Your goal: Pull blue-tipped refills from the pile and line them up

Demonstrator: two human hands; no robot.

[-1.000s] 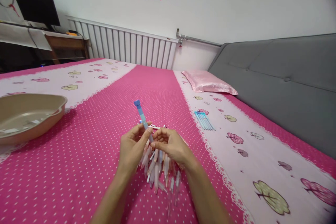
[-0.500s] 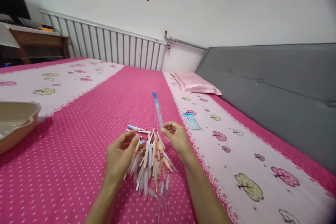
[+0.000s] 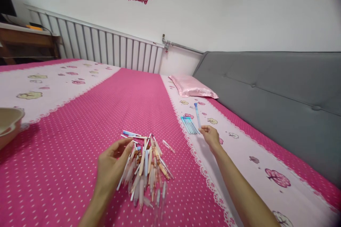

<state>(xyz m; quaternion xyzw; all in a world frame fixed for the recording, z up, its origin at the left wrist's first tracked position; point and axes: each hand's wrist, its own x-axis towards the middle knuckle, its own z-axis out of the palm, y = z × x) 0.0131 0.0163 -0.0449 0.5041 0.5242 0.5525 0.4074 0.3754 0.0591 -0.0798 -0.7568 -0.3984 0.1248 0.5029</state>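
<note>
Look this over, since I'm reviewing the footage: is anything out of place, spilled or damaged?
No spill or clear damage shows. One slim pen lies alone on the bedding, just right of the jumbled pile of pens, so it looks stray; the blue pens farther right sit in a neat row.

Soft, fairly even indoor light fills the room, its source out of view; the white wall (image 3: pixel 255 17) reads pale grey, with a dark vignette biting into the top right corner; the satin pillow (image 3: pixel 193 86) carries a gentle sheen; a diffuse shadow lies on the bedspread (image 3: pixel 128 103) beside the basin (image 3: pixel 12 127), a fainter one along the right forearm (image 3: pixel 237 181); pens (image 3: pixel 146 163) at the pile's near edge look smeared and ghostly; the wide lens stretches shapes toward the frame's edges.
</note>
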